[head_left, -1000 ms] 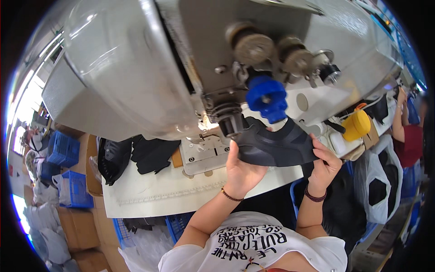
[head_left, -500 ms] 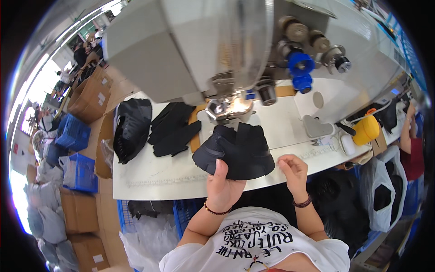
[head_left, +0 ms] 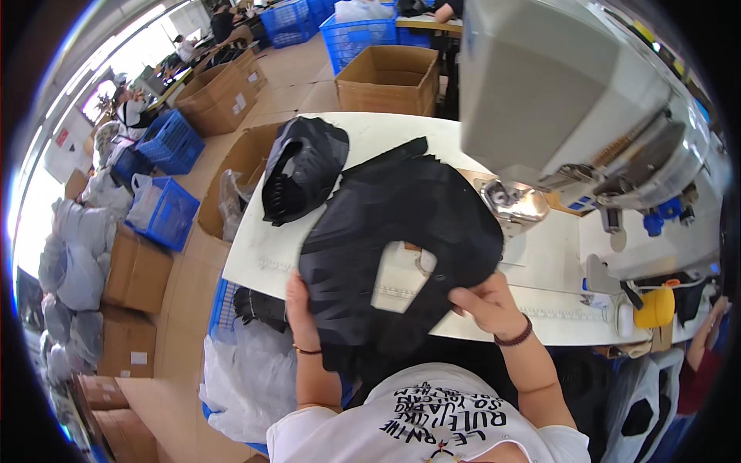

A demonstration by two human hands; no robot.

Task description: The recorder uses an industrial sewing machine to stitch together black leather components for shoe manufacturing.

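A wide U-shaped black shoe upper is spread between my hands above the white table, with an opening in its middle. My left hand grips its left edge; the fingers are partly hidden behind it. On the right side, my right hand pinches the other arm of the upper between thumb and fingers. Farther left on the table lies a shaped black shoe upper. A strip of black fabric sticks out behind the held upper.
A sewing machine stands at the right, its lit needle area close to the upper. Boxes and blue crates stand on the floor. A yellow container is at the right. A plastic bag hangs below the table's left edge.
The view has swung left. Earlier my left hand held a compact black shoe upper near the needle and my right was apart from it; now both hands hold a spread-out upper, farther left.
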